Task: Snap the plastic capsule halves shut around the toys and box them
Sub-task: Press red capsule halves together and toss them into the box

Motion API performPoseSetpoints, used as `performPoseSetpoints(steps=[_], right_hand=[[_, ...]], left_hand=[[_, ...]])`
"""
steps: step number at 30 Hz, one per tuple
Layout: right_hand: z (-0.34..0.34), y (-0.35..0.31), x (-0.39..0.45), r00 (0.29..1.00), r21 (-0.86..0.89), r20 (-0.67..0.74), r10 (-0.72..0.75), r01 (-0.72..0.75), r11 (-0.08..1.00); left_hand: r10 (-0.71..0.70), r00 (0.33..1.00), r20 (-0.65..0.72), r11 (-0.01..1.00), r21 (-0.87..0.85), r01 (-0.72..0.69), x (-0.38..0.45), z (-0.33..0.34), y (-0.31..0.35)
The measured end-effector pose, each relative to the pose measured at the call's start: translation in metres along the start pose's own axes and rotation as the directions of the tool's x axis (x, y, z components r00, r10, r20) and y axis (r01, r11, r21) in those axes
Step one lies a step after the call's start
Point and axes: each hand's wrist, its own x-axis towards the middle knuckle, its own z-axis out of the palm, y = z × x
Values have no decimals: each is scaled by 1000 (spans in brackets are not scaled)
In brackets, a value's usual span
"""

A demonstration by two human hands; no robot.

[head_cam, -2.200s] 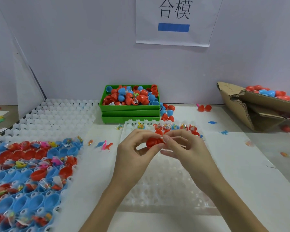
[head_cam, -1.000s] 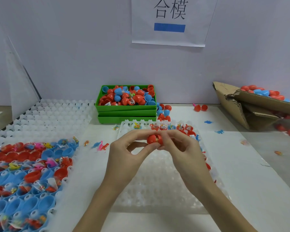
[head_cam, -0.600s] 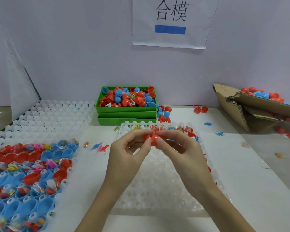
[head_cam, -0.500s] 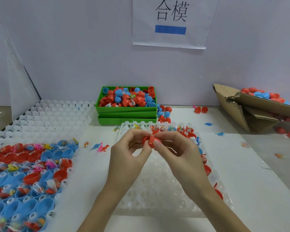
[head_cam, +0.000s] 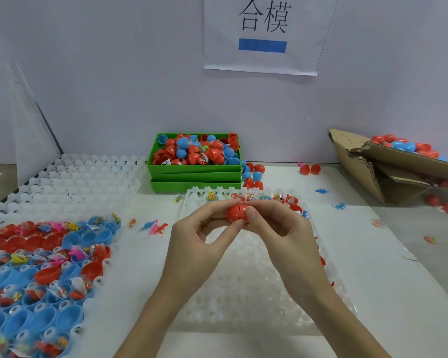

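Both hands meet over the far end of the clear cell tray [head_cam: 243, 288] on the table [head_cam: 388, 275], pinching one red capsule [head_cam: 237, 212] between them. The left hand [head_cam: 199, 236] has its thumb under the capsule and its fingers curled over the top; the right hand [head_cam: 279, 228] presses its thumb against the capsule's right half, fingers wrapped behind — so each grip is closed on the same capsule. A seam line shows down its middle (whether the halves are fully snapped together is hard to tell). Beyond the hands, the green bin [head_cam: 195, 169] is heaped with red and blue halves. At the left, a white tray [head_cam: 70, 182] holds blue and red halves with bagged toys [head_cam: 60, 290]. At the far right, the cardboard box [head_cam: 373, 166] lies tipped — closed capsules rest on it.
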Motion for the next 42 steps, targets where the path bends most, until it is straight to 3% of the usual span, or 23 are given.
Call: performPoseSetpoints(steps=[4,12,18,25,30,34,42], right_hand=[[0,2,1,1000,-47,1,-5,5,999],[0,1,-1,1000,17,-21,-18,18,1000],[-2,0,-1,998,-33,4,-59,59,998],[-1,3,0,994,-133,3,-110,109,985],[6,4,-7,987,-119,42,-156,160,980],[15,5,-12,991,-81,31,-132,134,988],[16,-1,-13,994,-119,33,-102,105,987]], left_hand=[[-29,1000,5,999,-19,29,2,-3,-1],[-53,999,-9,998,-35,52,3,-5,5],[-14,1000,-20,999,-47,13,4,-9,4],[166,985,-55,966,211,-151,-1,-3,2],[323,943,-75,886,375,-274,-2,1,-2],[477,878,-36,742,551,-381,-7,7,-5],[480,871,103,598,688,-411,-8,6,-7]])
